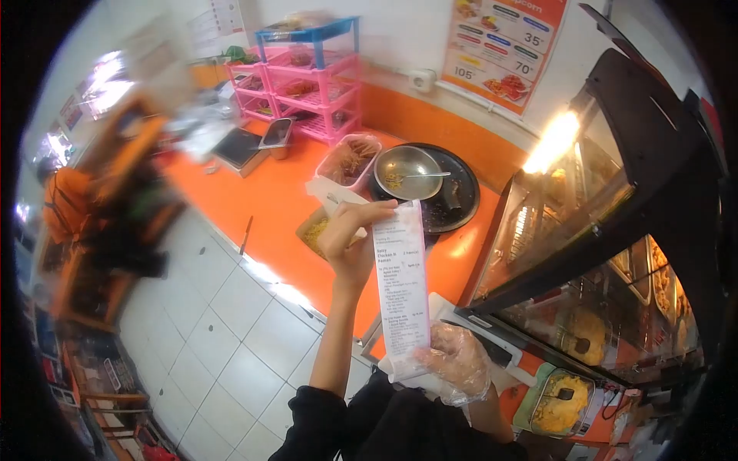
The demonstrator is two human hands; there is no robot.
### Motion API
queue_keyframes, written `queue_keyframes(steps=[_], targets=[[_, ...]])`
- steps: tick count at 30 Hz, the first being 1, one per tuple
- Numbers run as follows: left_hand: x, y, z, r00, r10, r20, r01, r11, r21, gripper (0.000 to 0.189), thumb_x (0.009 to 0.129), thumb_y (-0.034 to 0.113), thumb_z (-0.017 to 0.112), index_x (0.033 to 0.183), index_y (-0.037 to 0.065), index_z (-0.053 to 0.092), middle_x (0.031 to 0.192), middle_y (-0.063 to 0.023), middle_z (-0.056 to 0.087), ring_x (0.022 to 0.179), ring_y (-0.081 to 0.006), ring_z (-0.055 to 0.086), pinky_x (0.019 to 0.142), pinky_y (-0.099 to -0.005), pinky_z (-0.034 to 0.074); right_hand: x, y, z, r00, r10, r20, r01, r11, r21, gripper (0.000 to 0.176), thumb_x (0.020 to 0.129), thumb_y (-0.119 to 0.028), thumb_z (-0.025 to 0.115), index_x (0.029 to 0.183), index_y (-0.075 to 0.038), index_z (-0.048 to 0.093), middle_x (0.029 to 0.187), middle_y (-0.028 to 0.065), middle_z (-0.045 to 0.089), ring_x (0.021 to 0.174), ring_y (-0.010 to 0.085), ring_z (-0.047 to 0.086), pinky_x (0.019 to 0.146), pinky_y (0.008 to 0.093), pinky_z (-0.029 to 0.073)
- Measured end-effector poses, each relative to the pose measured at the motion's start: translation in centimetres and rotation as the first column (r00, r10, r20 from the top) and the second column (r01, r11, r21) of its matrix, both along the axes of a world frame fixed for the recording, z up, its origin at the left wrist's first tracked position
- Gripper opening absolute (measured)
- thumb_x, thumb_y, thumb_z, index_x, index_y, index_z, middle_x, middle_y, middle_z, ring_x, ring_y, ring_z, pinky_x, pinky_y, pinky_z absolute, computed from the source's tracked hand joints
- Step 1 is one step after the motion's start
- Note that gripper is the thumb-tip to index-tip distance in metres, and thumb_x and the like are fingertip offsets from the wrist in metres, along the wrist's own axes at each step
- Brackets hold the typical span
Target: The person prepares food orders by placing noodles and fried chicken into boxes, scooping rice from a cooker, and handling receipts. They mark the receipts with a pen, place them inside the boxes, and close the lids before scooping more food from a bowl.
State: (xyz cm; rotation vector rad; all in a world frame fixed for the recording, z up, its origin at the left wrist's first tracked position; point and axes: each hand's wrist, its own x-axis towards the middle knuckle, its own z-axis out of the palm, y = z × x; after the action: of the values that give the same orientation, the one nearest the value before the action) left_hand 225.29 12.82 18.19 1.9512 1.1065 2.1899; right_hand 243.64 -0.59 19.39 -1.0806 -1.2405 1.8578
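Receipt [401,288], long and printed in dark type, is stretched upright between two hands in front of the wearer, as I see it from my remote post through the head camera. Most of its lines are too small for me to read. The left hand [350,240], bare, pinches the strip near its top edge, fingers bent over the paper. The right hand [460,363], in a clear plastic glove, grips the lower end with its thumb laid across the front.

Behind the left hand, partly hidden from me, a carton of yellow food [314,234] sits on the orange counter [219,207]. Farther back, a metal bowl [419,187] with a spoon [427,175] in it rests on a round black tray [466,180], just beside a pink basket [330,177]. A pink rack [338,92] with a blue top tier stands by the wall, and a menu poster [503,42] hangs above.

To the wearer's right I have a lit display case [661,169] of food, a tub [530,407] of yellow food near its base. Far left, blurred, is a person in orange [65,203].
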Motion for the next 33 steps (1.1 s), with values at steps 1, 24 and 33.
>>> queue_keyframes(steps=[1, 24, 33], targets=[[-0.1, 0.5, -0.4, 1.000, 0.002, -0.002, -0.002, 1.000, 0.012, 0.019, 0.065, -0.008, 0.068, 0.080, 0.004, 0.068, 0.085, -0.0055, 0.071, 0.071, -0.0153, 0.060, 0.059, -0.0237, 0.046, 0.3, 0.5, -0.4, 0.996, 0.059, 0.063, -0.063, 0.996, 0.065, 0.033, 0.087, -0.009, 0.057, 0.115, 0.008, 0.053, 0.108, 0.0157, 0.062, 0.095, 0.0182, 0.061, 0.087, 0.0316, 0.047], [-14.7, 23.0, -12.9, 0.917, -0.335, -0.218, 0.146, 0.788, -0.599, 0.027, 0.077, -0.007, 0.057, 0.100, 0.002, 0.067, 0.099, -0.0123, 0.068, 0.088, -0.0202, 0.067, 0.077, -0.0282, 0.052, -14.2, 19.1, -21.2, 0.942, -0.333, -0.048, 0.328, 0.941, -0.089, 0.017, 0.091, -0.015, 0.056, 0.099, -0.001, 0.061, 0.079, 0.0024, 0.063, 0.059, 0.0066, 0.056, 0.047, 0.0207, 0.045], [-15.7, 23.5, -12.6, 0.827, -0.507, -0.244, 0.196, 0.666, -0.720, 0.026, 0.079, -0.006, 0.051, 0.099, 0.001, 0.066, 0.098, -0.0143, 0.068, 0.091, -0.0246, 0.066, 0.081, -0.0318, 0.050, -14.4, 19.1, -19.0, 0.951, -0.306, -0.035, 0.302, 0.950, -0.080, 0.019, 0.090, -0.015, 0.057, 0.100, 0.000, 0.060, 0.081, 0.0040, 0.064, 0.061, 0.0078, 0.058, 0.045, 0.0212, 0.043]])
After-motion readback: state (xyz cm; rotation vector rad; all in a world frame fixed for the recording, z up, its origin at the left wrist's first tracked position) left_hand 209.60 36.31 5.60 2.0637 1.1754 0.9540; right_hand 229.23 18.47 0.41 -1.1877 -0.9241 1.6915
